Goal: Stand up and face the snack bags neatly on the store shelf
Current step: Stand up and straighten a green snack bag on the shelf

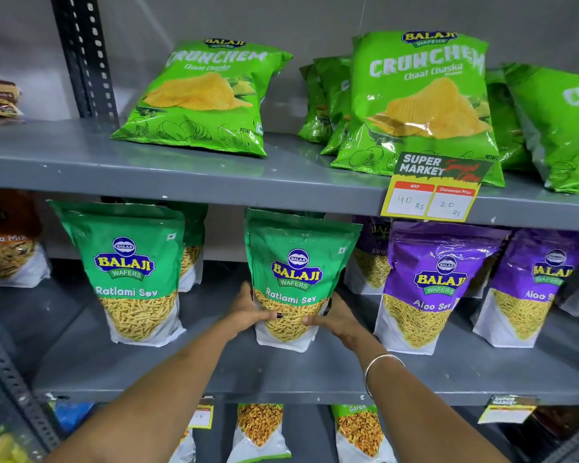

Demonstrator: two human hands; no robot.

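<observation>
A green Ratlami Sev bag (295,262) stands upright in the middle of the middle shelf (281,375), label facing me. My left hand (248,312) grips its lower left side and my right hand (335,317) grips its lower right side, thumbs on the front. A second Ratlami Sev bag (131,269) stands upright to the left, with another bag partly hidden behind it. Purple Aloo Sev bags (428,285) stand upright to the right.
On the upper shelf (81,162), light green Crunchem chip bags (208,95) lean back, and a yellow price tag (432,192) hangs from its edge. An orange mix bag (7,242) stands at far left. More snack bags (258,429) sit on the shelf below.
</observation>
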